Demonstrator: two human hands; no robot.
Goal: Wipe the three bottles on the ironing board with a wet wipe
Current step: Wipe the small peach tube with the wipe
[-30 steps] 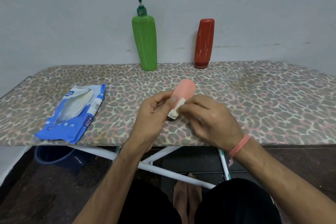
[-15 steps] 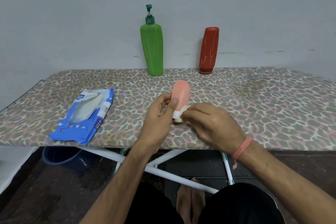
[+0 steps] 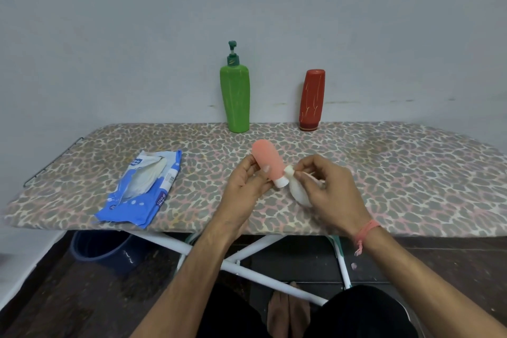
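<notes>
Pink bottle [image 3: 268,160] sits pinched in your left hand [image 3: 245,190] above the board [image 3: 384,173], cap down, while your right hand [image 3: 333,195] pinches the wipe [image 3: 297,191] beside its cap.

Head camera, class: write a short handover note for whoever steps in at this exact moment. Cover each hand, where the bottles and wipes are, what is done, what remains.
Left hand grips the pink bottle above the ironing board, white cap toward the person.
Right hand pinches the wet wipe against that cap.
Green pump bottle and red bottle stand upright at the board's far edge by the wall.
Wipe pack lies open on the board's left.
Done: pink bottle is being wiped; cannot tell how much is clean.
Left: finish it; whether green and red are wiped cannot be told.
</notes>
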